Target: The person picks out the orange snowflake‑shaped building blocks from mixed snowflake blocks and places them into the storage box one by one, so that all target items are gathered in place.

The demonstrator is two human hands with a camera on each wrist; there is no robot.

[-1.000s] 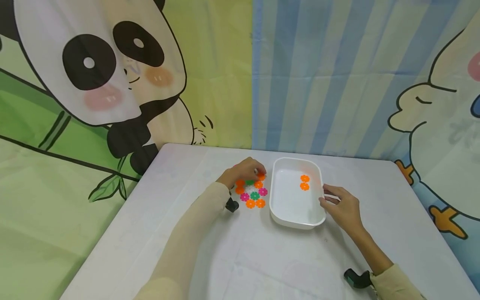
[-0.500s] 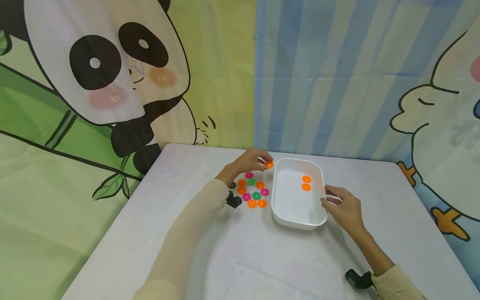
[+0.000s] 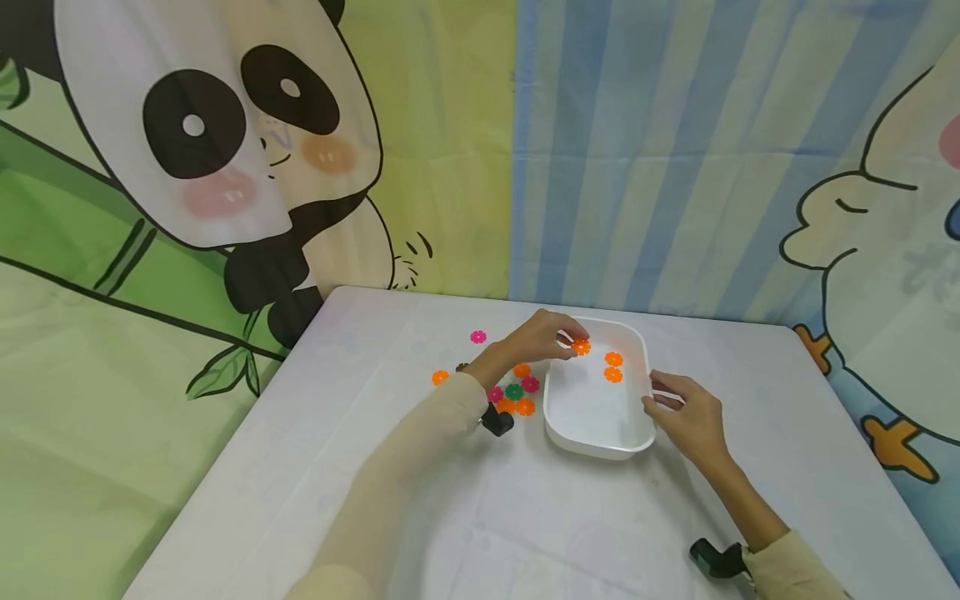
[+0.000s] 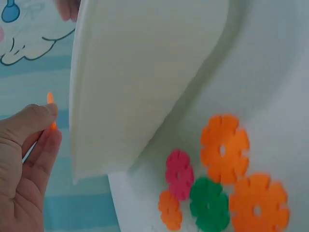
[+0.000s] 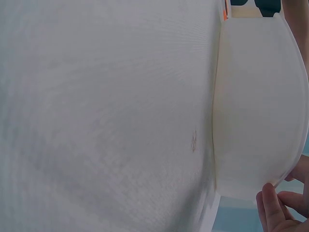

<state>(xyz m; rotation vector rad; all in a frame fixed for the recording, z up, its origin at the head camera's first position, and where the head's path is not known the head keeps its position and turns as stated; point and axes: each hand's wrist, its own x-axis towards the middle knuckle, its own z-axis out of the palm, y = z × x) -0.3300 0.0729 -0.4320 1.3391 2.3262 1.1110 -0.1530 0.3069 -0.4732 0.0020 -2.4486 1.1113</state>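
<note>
My left hand (image 3: 542, 336) is over the left rim of a white plastic tray (image 3: 592, 425). Between thumb and fingers it pinches an orange notched, flower-shaped disc (image 3: 581, 347), seen edge-on in the left wrist view as a thin orange disc (image 4: 50, 111). Inside the tray lie two more orange discs (image 3: 613, 367). My right hand (image 3: 690, 414) holds the tray's right side; the right wrist view shows its fingers (image 5: 271, 205) at the rim and outer wall. Left of the tray lie loose discs, among them a green disc (image 3: 513, 392) and a pink disc (image 3: 530, 384); my left forearm hides some.
Apart from the group lie a pink disc (image 3: 478, 337) farther back and an orange disc (image 3: 440, 377) at the left. A dark disc (image 3: 462, 367) shows beside the sleeve. The white table (image 3: 570, 533) ends at a printed curtain (image 3: 442, 150) behind.
My left hand picked up an orange disc from the loose group, lifted it and carried it right, over the tray. The right hand has stayed at the tray's right side.
</note>
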